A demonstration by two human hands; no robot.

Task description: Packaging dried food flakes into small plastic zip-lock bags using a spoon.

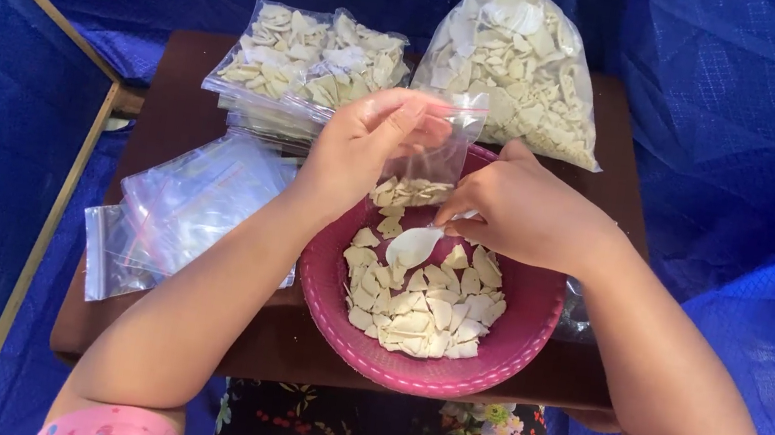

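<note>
Hands over pink bowl (512, 341): left hand (362, 148) holds small bag (431, 158), right hand (520, 211) pinches chips (421, 303).

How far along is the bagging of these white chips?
Done: filled small bags lie at the table's back. In hand: left hand holds a part-filled bag while right hand scoops chips with a white spoon. Left: chips in pink basket, empty bags.

We cannot see the right hand's (520, 211) fingertips, which curl out of sight over the pink bowl (521, 342). The top of the large far bag of chips (520, 65) is cut off by the frame's upper edge. The small bag (425, 167) hides the bowl's far rim.
</note>
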